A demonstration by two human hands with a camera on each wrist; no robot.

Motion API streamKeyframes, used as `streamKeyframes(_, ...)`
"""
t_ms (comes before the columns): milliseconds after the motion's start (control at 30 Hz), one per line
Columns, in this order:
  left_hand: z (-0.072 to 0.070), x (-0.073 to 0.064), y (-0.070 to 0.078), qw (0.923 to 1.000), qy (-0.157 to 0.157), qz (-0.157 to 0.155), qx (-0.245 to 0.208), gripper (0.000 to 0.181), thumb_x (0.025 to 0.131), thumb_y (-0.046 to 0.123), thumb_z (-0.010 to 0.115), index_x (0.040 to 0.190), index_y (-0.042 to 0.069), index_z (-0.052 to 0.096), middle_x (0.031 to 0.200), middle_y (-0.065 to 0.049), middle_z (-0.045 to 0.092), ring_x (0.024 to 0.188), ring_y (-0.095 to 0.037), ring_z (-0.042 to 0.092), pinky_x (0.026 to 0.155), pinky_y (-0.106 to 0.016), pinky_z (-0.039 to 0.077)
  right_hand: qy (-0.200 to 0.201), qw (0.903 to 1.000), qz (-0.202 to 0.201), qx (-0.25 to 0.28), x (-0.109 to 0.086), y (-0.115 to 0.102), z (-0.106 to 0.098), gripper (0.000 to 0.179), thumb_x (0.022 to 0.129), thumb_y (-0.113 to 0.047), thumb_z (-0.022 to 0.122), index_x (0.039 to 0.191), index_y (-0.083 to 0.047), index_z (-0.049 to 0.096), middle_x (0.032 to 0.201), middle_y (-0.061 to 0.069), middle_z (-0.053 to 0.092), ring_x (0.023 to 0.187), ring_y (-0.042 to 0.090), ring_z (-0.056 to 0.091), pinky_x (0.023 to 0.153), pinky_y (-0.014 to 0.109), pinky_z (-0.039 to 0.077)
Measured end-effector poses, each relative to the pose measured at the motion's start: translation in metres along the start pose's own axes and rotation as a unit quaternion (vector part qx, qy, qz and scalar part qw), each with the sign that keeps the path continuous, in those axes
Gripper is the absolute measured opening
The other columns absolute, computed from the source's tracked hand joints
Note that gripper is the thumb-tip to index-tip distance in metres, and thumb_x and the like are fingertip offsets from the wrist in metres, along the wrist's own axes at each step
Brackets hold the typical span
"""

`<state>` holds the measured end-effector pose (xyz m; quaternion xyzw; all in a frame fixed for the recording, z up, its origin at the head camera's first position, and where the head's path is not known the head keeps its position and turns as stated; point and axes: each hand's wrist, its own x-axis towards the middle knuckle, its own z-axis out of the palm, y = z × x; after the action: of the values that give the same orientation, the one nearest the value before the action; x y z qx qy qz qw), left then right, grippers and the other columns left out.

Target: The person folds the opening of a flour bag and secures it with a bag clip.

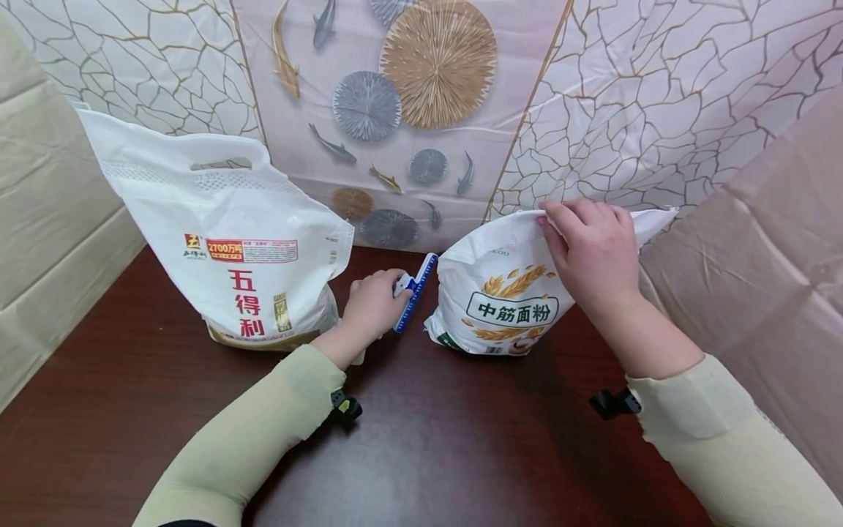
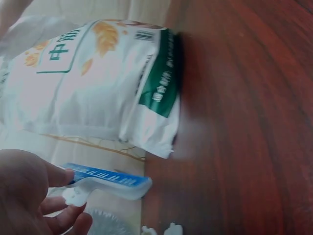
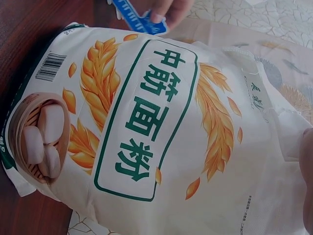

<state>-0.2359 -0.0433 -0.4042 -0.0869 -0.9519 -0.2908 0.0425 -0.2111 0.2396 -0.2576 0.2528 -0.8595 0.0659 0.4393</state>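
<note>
My left hand (image 1: 375,304) pinches a long, narrow blue-and-white plastic bag clip (image 1: 418,293) between thumb and fingers. In the left wrist view the clip (image 2: 110,181) shows light marks along its blue face. Close to its right stands a white flour bag (image 1: 494,285) with wheat ears and green-framed lettering; the clip is apart from it in the left wrist view. My right hand (image 1: 596,252) grips this bag's top edge, fingers behind and thumb in front. The right wrist view shows the bag's front (image 3: 142,117), leaving most of that hand out of sight.
A larger white flour bag (image 1: 263,227) with red lettering and a handle slot stands at the left, behind my left forearm. Small white pieces (image 2: 164,229) lie at the left wrist view's bottom edge. Patterned sheeting (image 1: 421,183) covers the back, above the dark wooden table (image 1: 408,454).
</note>
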Motion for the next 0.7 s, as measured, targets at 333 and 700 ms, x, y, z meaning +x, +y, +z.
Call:
streamKeyframes(333,-0.025,-0.004,0.003,0.992,0.04,-0.006,-0.119,0.042,0.097,0.037,0.063,0.132,0.014,0.06,0.1,0.0,0.062,0.084,-0.019,0.057,0.077,-0.038,0.047,0.008,1.0,0.0,0.0,0.0,0.0,0.001,0.022,0.1,-0.021,0.059,0.114,-0.01,0.072,0.095,0.015,0.069,0.086,0.039,0.062,0.081,0.055,0.041)
streamKeyframes(700,-0.047,-0.008,0.015,0.9857,0.03,0.0,-0.166,0.041,0.094,0.036,0.068,0.131,0.019,0.064,0.11,-0.001,0.067,0.095,-0.016,0.061,0.079,-0.037,0.051,0.008,1.0,-0.001,0.003,0.002,-0.001,0.001,0.021,0.099,-0.02,0.06,0.113,-0.009,0.072,0.095,0.016,0.069,0.087,0.039,0.061,0.081,0.055,0.041)
